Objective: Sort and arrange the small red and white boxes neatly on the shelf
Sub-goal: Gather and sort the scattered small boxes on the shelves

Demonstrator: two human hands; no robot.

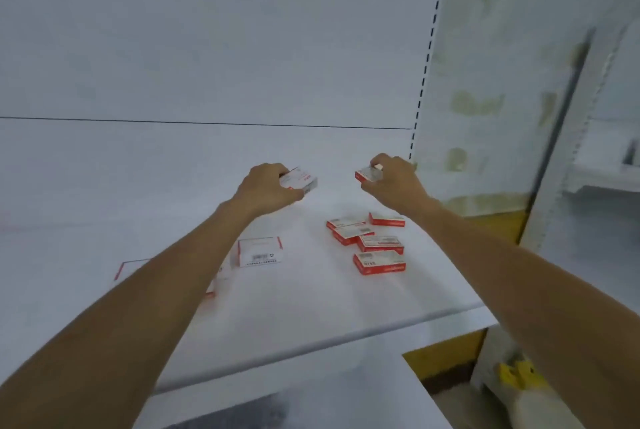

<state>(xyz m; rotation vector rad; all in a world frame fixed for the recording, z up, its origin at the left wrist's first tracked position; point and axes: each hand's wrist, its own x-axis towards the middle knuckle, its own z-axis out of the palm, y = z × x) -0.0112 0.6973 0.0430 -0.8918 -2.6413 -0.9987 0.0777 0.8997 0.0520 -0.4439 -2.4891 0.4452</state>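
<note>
My left hand [268, 187] grips a white box with red trim [300, 180] above the white shelf [294, 307]. My right hand [393, 179] pinches a small red and white box [366, 174] at the same height, a short gap to the right. Below my right hand, several small red and white boxes [370, 241] lie in a loose cluster on the shelf. A larger white box with a barcode [260, 251] lies flat below my left hand. More flat white boxes [133, 269] are partly hidden behind my left forearm.
The shelf's back panel [207, 64] rises behind the hands, with a slotted upright [424, 75] at its right end. The shelf's front edge runs below the boxes. A lower shelf [311, 394] shows beneath. Yellow items [516, 373] sit on the floor at lower right.
</note>
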